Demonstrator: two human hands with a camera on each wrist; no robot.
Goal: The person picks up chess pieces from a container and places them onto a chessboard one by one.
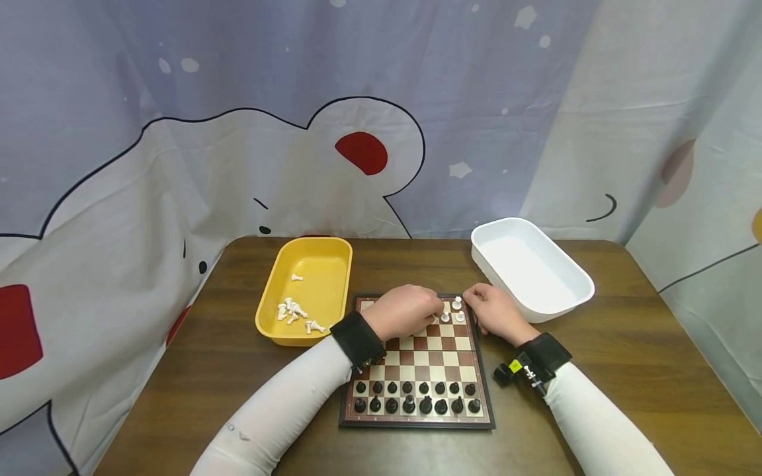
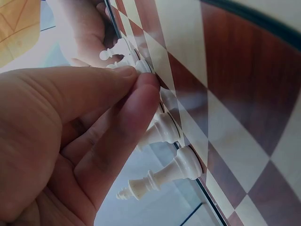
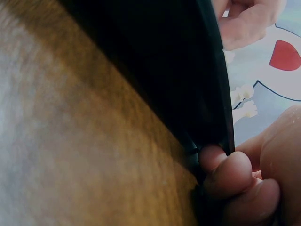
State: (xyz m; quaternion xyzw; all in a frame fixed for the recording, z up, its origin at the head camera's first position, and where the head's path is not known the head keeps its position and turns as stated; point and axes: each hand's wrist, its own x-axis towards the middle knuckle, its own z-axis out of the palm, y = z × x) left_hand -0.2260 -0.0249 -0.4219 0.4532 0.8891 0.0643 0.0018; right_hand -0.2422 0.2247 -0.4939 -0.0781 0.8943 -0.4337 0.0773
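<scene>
White chess piece (image 2: 142,67): pinched between thumb and fingertips of the left hand (image 1: 411,311), at the far part of the chessboard (image 1: 434,344), just beside a standing white pawn (image 1: 445,317). The fingers hide most of it; cannot tell whether its base touches the square.

Right hand (image 1: 497,311): at the board's far right corner, fingers curled on the dark side edge, gripping it.

Near that corner stand another white pawn (image 1: 460,317) and, behind it, a white rook (image 1: 457,303). Left wrist view also shows a white king (image 2: 160,174) upright on the far row.

Near end of board: black pieces (image 1: 409,404), two rows of eight, all upright.

Left of board: yellow tray (image 1: 321,264) with loose white pieces (image 1: 292,308), most lying in a cluster, one apart toward the far end. Right, beyond the right hand: white tray (image 1: 530,264). All rest on a brown wooden tabletop (image 1: 631,344); printed curtain (image 1: 357,59) hangs behind.
</scene>
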